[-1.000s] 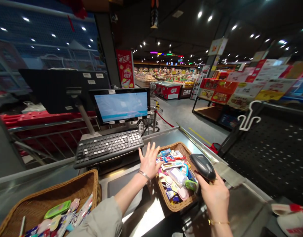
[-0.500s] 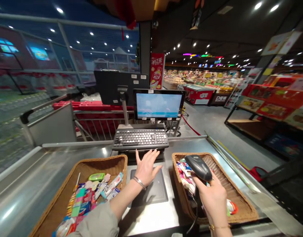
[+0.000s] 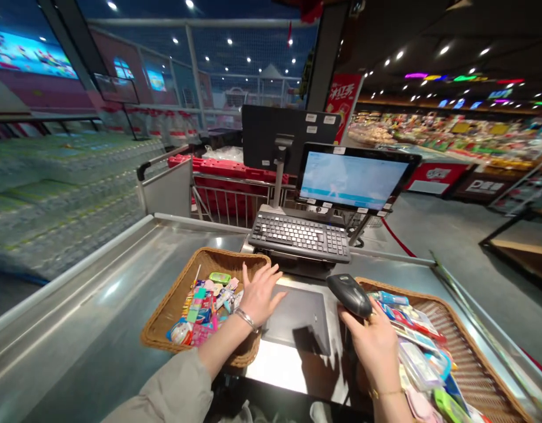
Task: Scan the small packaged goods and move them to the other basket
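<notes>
My right hand point(image 3: 375, 346) is wrapped round a black handheld barcode scanner point(image 3: 349, 295), held up at the left edge of the right wicker basket point(image 3: 482, 346). That basket contains packaged goods, among them a clear plastic case point(image 3: 420, 365) and a green item point(image 3: 450, 405). My left hand point(image 3: 261, 295) is empty, fingers spread, above the right rim of the left wicker basket point(image 3: 163, 305). Inside the left basket lie small packets and a bright green pack point(image 3: 220, 278). Between the baskets, a dark flat plate point(image 3: 300, 317) is set into the counter.
A black keyboard point(image 3: 301, 236) stands behind the plate, below a lit monitor point(image 3: 351, 179). Another screen point(image 3: 284, 141) faces away. The metal counter point(image 3: 107, 317) runs left, edged by a raised rail. A cart with red crates point(image 3: 227, 194) stands beyond.
The view has swung left, so the counter and screens sit farther right. Relative to the baskets, both hands have shifted left: my left hand from above the plate, the scanner from over the right basket.
</notes>
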`<control>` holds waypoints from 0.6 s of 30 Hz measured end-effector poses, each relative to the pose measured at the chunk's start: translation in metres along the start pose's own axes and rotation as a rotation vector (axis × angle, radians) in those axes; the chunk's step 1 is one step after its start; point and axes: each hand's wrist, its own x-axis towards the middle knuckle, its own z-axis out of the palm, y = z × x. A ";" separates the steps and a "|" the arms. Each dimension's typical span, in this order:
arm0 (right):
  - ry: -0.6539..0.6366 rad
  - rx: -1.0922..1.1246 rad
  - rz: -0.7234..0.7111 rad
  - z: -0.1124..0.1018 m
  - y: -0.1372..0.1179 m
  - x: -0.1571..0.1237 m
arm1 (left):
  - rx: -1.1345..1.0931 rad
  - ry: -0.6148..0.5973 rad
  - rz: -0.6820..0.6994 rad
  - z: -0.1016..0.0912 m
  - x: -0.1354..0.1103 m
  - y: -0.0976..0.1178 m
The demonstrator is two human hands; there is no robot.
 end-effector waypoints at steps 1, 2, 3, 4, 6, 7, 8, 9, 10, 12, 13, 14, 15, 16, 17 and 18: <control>-0.040 0.001 0.010 0.004 -0.003 -0.001 | 0.010 -0.001 -0.016 -0.002 -0.004 -0.006; -0.077 0.006 0.016 0.008 -0.006 -0.001 | 0.022 0.000 -0.033 -0.003 -0.008 -0.013; -0.100 0.009 0.011 0.011 -0.010 -0.002 | 0.036 0.002 -0.048 -0.004 -0.011 -0.020; -0.117 0.013 0.000 0.014 -0.013 -0.003 | 0.052 0.006 -0.063 -0.005 -0.015 -0.028; -0.140 0.012 -0.024 0.021 -0.017 -0.006 | 0.091 0.018 -0.091 -0.006 -0.022 -0.044; -0.153 0.007 -0.035 0.024 -0.019 -0.007 | 0.114 0.028 -0.101 -0.007 -0.025 -0.052; -0.165 -0.002 -0.045 0.028 -0.020 -0.008 | 0.137 0.031 -0.112 -0.007 -0.028 -0.060; -0.177 -0.012 -0.052 0.031 -0.021 -0.009 | 0.159 0.035 -0.126 -0.007 -0.031 -0.067; -0.190 -0.021 -0.057 0.034 -0.022 -0.010 | 0.177 0.026 -0.136 -0.006 -0.033 -0.074; -0.217 -0.036 -0.053 0.039 -0.025 -0.012 | 0.206 -0.010 -0.176 -0.006 -0.037 -0.085; -0.232 -0.041 -0.042 0.041 -0.027 -0.012 | 0.216 -0.033 -0.198 -0.006 -0.039 -0.089; -0.249 -0.042 -0.029 0.043 -0.029 -0.012 | 0.223 -0.056 -0.220 -0.006 -0.041 -0.093; -0.265 -0.043 -0.016 0.045 -0.031 -0.012 | 0.227 -0.077 -0.237 -0.005 -0.042 -0.096; -0.278 -0.041 -0.007 0.046 -0.033 -0.012 | 0.230 -0.094 -0.247 -0.005 -0.043 -0.099; -0.290 -0.038 -0.002 0.048 -0.036 -0.012 | 0.232 -0.110 -0.251 -0.004 -0.043 -0.103; -0.296 -0.033 -0.004 0.049 -0.039 -0.012 | 0.236 -0.125 -0.252 -0.003 -0.044 -0.106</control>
